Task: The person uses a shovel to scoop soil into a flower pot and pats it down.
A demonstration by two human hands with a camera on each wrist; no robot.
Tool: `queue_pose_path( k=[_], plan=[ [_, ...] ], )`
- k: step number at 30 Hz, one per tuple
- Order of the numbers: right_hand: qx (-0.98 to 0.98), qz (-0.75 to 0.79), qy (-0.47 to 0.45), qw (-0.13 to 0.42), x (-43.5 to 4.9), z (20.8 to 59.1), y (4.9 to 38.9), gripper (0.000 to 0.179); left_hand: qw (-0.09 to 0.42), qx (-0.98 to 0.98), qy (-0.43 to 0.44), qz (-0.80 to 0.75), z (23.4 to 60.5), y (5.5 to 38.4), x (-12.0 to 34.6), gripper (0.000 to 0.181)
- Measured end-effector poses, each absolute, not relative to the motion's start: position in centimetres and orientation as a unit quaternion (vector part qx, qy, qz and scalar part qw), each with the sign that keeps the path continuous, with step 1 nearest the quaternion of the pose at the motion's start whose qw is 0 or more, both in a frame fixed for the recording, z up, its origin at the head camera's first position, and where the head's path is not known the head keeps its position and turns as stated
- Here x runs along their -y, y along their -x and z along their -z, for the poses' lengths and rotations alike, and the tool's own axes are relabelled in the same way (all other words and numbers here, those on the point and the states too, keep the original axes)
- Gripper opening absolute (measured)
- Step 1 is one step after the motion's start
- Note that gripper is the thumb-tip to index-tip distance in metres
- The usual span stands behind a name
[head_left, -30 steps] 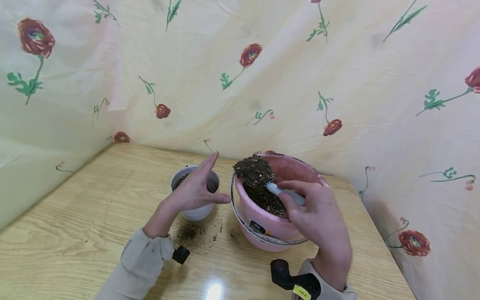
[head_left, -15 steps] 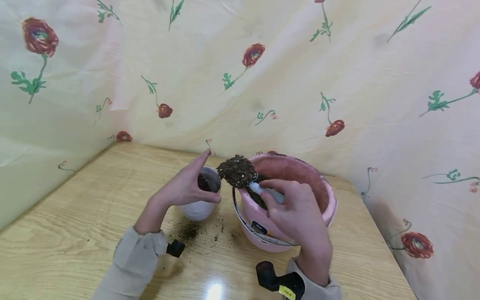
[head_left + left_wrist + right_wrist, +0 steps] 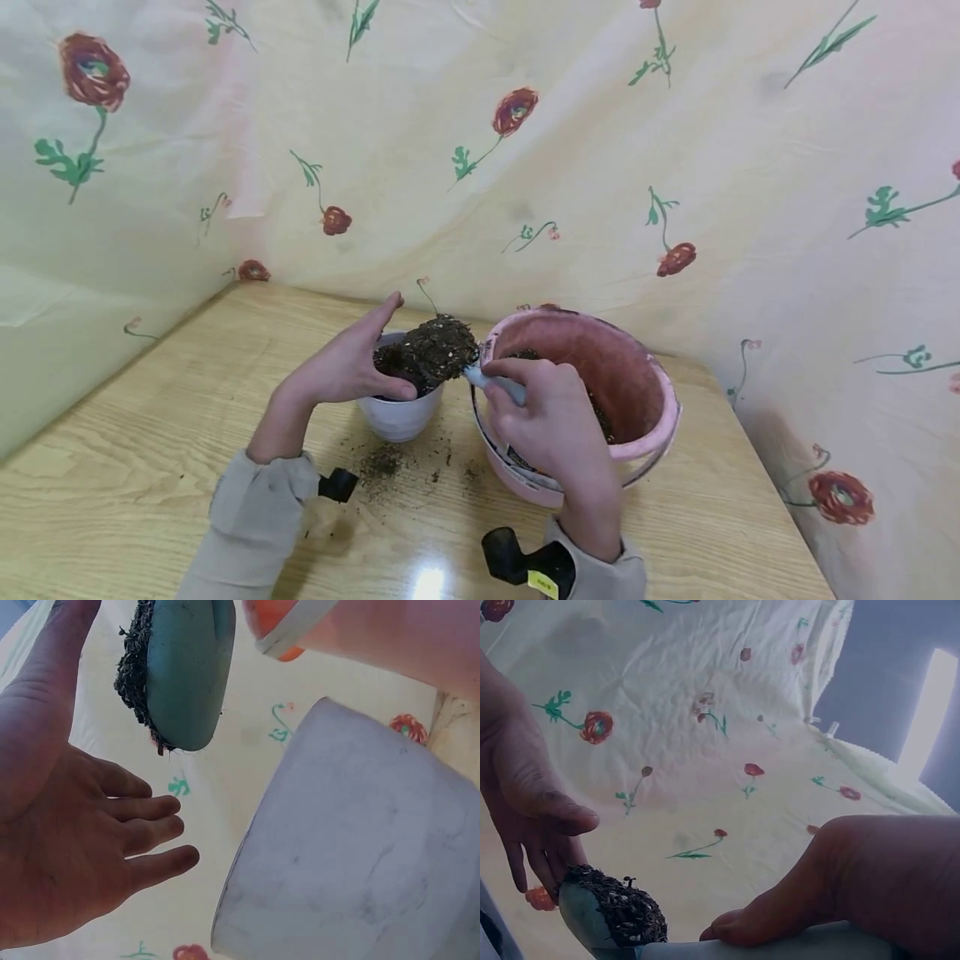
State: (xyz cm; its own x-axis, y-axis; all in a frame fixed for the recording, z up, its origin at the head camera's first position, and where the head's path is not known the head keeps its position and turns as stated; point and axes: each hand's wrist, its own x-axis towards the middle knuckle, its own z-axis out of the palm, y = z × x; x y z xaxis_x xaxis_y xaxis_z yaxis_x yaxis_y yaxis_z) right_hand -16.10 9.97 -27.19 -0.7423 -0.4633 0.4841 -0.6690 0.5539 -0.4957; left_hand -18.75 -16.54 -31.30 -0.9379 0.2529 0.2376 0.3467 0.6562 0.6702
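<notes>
My right hand [image 3: 551, 417] grips the pale blue handle of a small garden trowel [image 3: 495, 386]. Dark potting soil [image 3: 442, 343] is heaped on its blade, which overlaps the mouth of a whitish flower pot [image 3: 401, 417] in the head view. My left hand [image 3: 341, 362] is spread beside the pot's rim, thumb and fingers apart, holding nothing. The left wrist view has the trowel's green-blue underside [image 3: 187, 675] above the left fingers [image 3: 154, 832], with the pot's wall [image 3: 352, 847] to the right. Loaded soil [image 3: 626, 907] also shows near the left hand in the right wrist view.
A pink bucket [image 3: 663, 408] with soil low inside and a wire handle stands right of the pot. Spilled soil [image 3: 382, 462] lies on the wooden table [image 3: 135, 467] in front of the pot. A flowered cloth [image 3: 420, 167] hangs behind and at both sides.
My right hand has carried the loaded trowel leftward from over the bucket to the pot. My left hand has shifted a little left, from over the pot to beside its rim.
</notes>
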Motion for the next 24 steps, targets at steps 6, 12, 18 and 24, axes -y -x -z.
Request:
queue_pose_path(
  k=[6,12,18,24],
  plan=[
    [0.872,-0.324,-0.326,0.166,-8.5,27.6,16.0,0.016,0.046,0.907,0.145,0.394,31.3,18.6,17.4,0.129],
    [0.888,-0.323,-0.296,0.139,-6.6,27.9,15.8,0.015,0.041,0.907,0.140,0.395,31.3,18.5,18.1,0.128],
    [0.903,-0.298,-0.287,0.118,-4.8,28.6,16.1,0.018,0.042,0.912,0.142,0.382,31.2,18.5,18.5,0.126],
    [0.906,-0.292,-0.291,0.103,-3.5,29.6,16.5,0.019,0.040,0.917,0.134,0.374,31.4,18.5,19.1,0.127]
  ],
)
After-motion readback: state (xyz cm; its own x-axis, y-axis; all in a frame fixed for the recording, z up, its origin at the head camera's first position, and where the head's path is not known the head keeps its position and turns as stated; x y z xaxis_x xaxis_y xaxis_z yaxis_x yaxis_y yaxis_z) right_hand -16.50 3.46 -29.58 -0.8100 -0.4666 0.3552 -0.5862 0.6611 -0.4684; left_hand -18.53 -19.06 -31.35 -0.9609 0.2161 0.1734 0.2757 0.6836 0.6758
